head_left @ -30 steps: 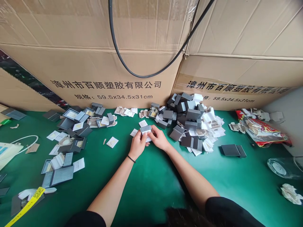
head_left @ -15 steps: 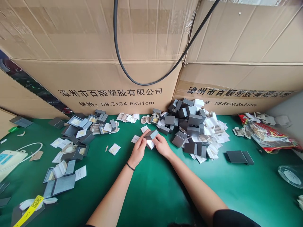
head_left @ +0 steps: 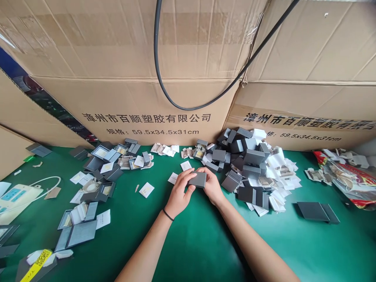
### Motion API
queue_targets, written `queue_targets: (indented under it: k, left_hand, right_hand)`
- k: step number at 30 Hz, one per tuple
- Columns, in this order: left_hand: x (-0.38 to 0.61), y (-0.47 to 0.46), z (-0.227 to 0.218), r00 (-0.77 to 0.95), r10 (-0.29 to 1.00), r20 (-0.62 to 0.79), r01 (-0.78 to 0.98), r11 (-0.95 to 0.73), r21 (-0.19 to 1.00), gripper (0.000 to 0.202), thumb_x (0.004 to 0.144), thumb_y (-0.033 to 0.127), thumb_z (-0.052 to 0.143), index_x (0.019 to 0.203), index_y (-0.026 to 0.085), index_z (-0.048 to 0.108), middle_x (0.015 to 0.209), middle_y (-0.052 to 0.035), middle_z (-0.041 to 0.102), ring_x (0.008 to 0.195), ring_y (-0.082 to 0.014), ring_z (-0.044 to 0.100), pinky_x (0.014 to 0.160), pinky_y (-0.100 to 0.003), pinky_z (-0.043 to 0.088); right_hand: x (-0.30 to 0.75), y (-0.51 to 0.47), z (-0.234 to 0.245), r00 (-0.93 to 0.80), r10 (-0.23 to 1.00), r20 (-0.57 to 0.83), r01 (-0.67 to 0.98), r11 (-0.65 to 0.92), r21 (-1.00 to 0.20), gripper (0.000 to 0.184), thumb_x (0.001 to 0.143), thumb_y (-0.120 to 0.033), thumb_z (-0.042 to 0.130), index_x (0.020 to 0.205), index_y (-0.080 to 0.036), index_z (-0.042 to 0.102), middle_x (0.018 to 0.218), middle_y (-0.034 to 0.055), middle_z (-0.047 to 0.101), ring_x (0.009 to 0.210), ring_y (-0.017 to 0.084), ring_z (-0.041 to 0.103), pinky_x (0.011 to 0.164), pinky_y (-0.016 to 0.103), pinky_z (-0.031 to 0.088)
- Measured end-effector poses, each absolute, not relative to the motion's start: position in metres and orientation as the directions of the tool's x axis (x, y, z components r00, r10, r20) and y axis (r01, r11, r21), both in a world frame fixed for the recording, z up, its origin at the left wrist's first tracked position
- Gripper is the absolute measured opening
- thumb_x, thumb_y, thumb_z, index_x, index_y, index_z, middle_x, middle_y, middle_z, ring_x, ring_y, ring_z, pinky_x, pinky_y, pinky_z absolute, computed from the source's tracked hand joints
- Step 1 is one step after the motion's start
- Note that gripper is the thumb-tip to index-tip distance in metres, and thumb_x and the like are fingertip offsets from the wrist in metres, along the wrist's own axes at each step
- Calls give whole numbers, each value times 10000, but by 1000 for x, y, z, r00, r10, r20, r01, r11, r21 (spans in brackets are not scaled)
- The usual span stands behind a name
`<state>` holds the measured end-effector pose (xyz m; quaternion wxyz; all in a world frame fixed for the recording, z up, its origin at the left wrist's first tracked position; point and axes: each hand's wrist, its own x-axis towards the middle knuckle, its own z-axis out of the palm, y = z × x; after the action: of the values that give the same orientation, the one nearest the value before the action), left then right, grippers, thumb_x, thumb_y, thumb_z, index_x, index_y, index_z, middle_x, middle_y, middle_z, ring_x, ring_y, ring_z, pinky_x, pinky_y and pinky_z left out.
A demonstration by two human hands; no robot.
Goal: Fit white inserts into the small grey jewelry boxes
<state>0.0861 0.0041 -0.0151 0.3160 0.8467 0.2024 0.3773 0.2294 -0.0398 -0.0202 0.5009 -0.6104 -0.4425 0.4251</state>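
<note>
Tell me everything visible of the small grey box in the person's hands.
The small grey box has straight edges and a plain, matte face turned up toward the camera; it looks like covered card. It appears closed. The left hand touches its left side, the right hand its right. Its underside and any contents are hidden.

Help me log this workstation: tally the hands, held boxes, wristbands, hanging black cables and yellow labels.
Left hand and right hand: 2
Held dark gray box: 1
Wristband: 1
Hanging black cable: 1
Yellow label: 1
Total: 6
</note>
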Motion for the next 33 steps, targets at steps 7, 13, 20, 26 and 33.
queue_targets:
  k: [7,13,20,26,33]
  left_hand:
    - [85,1,-12,620,483,618,162,-850,502,439,834,87,482,1231,273,462,1296,-65,376,1217,-207,350,1006,-396,350]
    - [85,3,-14,602,475,641,162,-859,485,508,827,115,521,1289,307,437,1251,-79,395,1143,-215,395,948,-395,380]
    - [86,5,-12,599,449,662,229,-889,395,430,799,70,534,1173,281,564,1203,-84,409,1101,-222,391,930,-410,379]
    - [82,15,-17,536,572,621,226,-806,547,385,807,141,559,1168,274,581,1194,-78,433,1096,-201,425,902,-345,435]
    - [89,22,-21,475,662,580,22,-668,744,306,835,200,533,1131,232,600,1178,-86,434,1128,-207,448,904,-348,460]
  right_hand:
    - [241,-41,-18,-22,992,-121,150,-117,-982,699,664,-629,436,872,39,414,948,80,422,720,-118,317,602,-27,310]
    - [236,-42,-13,11,998,-58,191,-59,-980,706,688,-650,406,820,43,438,892,73,421,722,-113,321,627,-22,314]
    - [234,-39,-20,216,976,11,443,-88,-892,411,725,-313,380,991,-22,499,1007,35,423,821,-119,364,672,-78,292]
    - [236,-38,-19,-84,996,-25,227,-5,-974,713,783,-389,353,1409,-174,88,1175,69,326,778,-117,404,634,-27,394]
    - [242,-29,-19,-111,990,91,95,102,-990,754,766,-510,421,1373,-127,191,1169,76,336,835,-107,429,737,-23,443]
